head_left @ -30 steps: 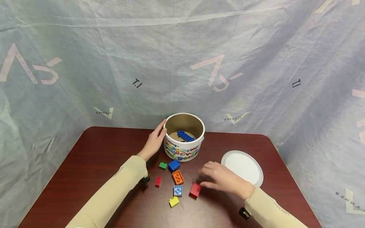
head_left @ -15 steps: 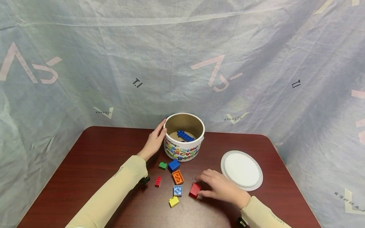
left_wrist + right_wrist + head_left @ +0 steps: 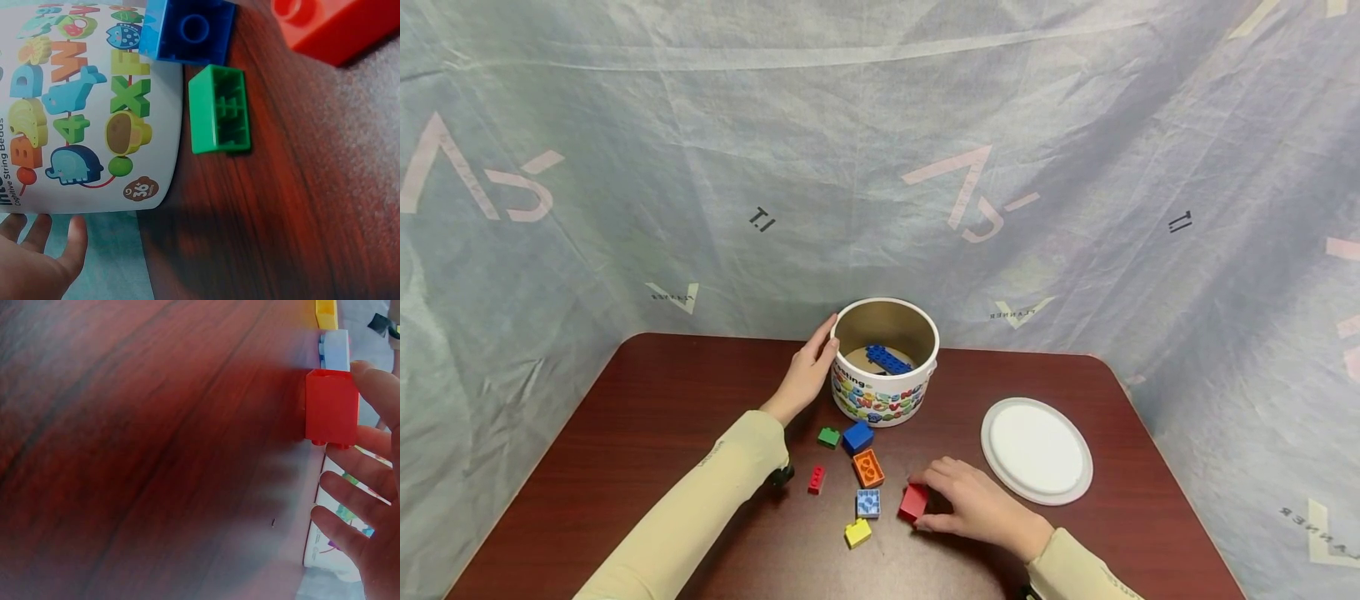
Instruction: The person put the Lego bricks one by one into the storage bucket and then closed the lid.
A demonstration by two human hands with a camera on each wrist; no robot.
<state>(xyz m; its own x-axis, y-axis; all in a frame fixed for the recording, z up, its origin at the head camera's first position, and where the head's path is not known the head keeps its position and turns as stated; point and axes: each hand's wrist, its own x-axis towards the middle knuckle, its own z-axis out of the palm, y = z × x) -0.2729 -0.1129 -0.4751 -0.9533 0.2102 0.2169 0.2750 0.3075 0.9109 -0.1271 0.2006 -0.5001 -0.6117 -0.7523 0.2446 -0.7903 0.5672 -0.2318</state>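
My left hand (image 3: 802, 377) rests against the left side of a white round bucket (image 3: 880, 400) printed with colourful letters, its fingers fairly straight near the rim. In the left wrist view, those fingertips (image 3: 76, 234) lie right at the bucket wall. On the table my right hand (image 3: 973, 504) pinches a red building brick (image 3: 913, 502) between thumb and fingers. Seen from the right wrist, the thumb is at one end of the red brick (image 3: 332, 407) and the fingers are at the studded end, the outer ones spread. Left of it lie a light blue brick (image 3: 868, 503) and a yellow brick (image 3: 857, 532).
A green brick (image 3: 829, 437), a blue brick (image 3: 857, 437), an orange brick (image 3: 868, 468) and a narrow red brick (image 3: 816, 479) lie before the bucket. Inside it is a long blue piece (image 3: 887, 360). A white lid (image 3: 1037, 450) lies at right. A grey cloth (image 3: 850, 167) hangs behind.
My right hand has moved left and toward me onto the red brick, and its thumb and fingers have come around it. The left hand has stayed at the bucket.
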